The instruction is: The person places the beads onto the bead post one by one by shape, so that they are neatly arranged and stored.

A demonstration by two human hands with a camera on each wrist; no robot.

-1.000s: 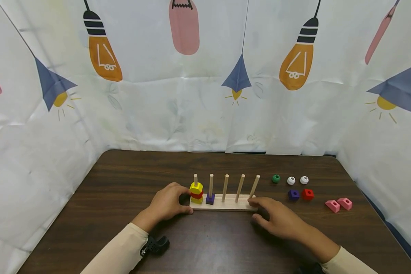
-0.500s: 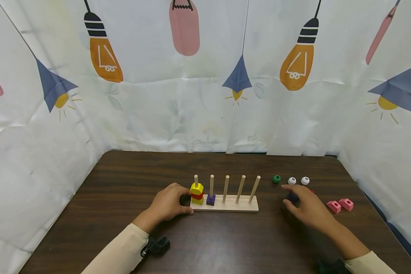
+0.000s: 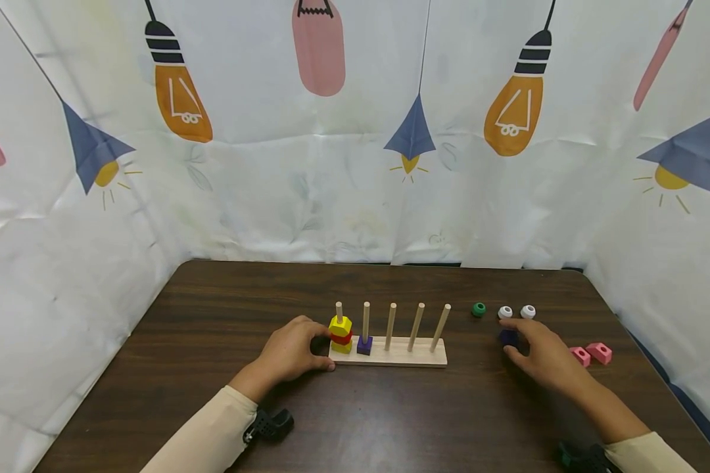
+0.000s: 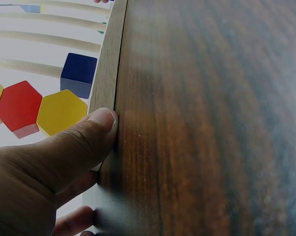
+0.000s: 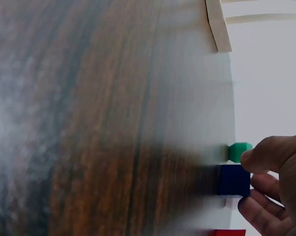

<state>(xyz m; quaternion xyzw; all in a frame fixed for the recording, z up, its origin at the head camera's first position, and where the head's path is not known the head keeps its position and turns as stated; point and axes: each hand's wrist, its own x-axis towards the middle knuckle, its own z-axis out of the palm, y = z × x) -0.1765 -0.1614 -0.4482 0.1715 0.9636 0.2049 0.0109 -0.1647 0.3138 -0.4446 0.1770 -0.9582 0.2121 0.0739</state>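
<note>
In the head view my left hand (image 3: 292, 348) grips the left end of a wooden peg board (image 3: 414, 358), its thumb along the front edge. On the leftmost peg, yellow, red and yellow hexagonal beads (image 3: 340, 334) are stacked; the left wrist view shows the red bead (image 4: 20, 105) between the yellow ones. A dark blue square bead (image 3: 363, 345) sits low on the second peg. To the right of the board, my right hand (image 3: 547, 355) pinches another dark blue cube bead (image 5: 234, 180) on the table, thumb in front and fingers behind.
Past the right hand lie a green bead (image 3: 478, 309) and two white beads (image 3: 528, 311). Two pink beads (image 3: 599, 353) are farther right, partly overlapped by the hand. A red bead (image 5: 230, 232) shows at the bottom of the right wrist view. Three more pegs (image 3: 415, 326) are bare.
My right hand has left the board's right end and moved right to the dark blue cube, covering the red bead in the head view. The left hand has stayed on the board.
</note>
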